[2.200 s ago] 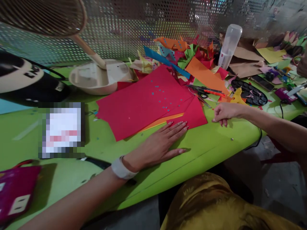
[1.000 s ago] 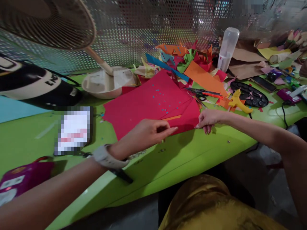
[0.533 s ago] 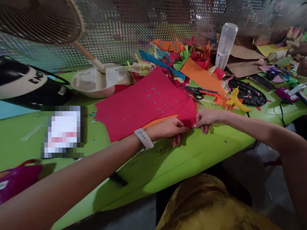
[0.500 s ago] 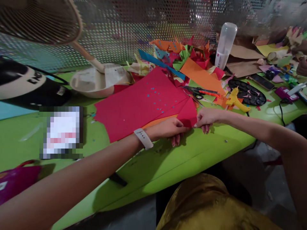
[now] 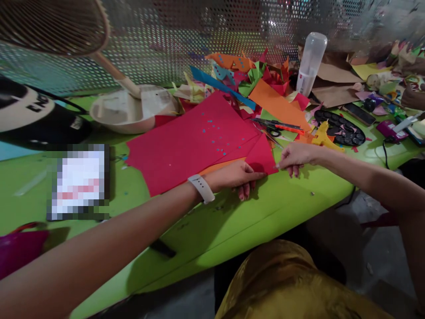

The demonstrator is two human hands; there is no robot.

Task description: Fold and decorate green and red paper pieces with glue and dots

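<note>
A small red paper piece (image 5: 263, 153) lies over the right end of a large red sheet (image 5: 186, 146), which is dotted with tiny blue bits. My left hand (image 5: 237, 175), with a pale wristband, pinches the small piece at its near edge. At the piece's right corner, my right hand (image 5: 295, 157) grips it between thumb and forefinger. Some of the fingers on both hands curl underneath and are partly hidden. A strip of orange paper (image 5: 221, 167) shows beneath the red. Black scissors (image 5: 274, 129) rest just beyond the paper.
Folded coloured paper scraps (image 5: 255, 73) pile up at the back, beside a clear bottle (image 5: 312, 62). On the right are a yellow glue gun (image 5: 323, 135), a black palette (image 5: 345, 128) and a phone (image 5: 359, 114). A white basin (image 5: 116, 117) sits at the left.
My right hand has shifted slightly right, away from the left hand, and more of the small red piece's edge shows between them. The left hand has hardly moved.
</note>
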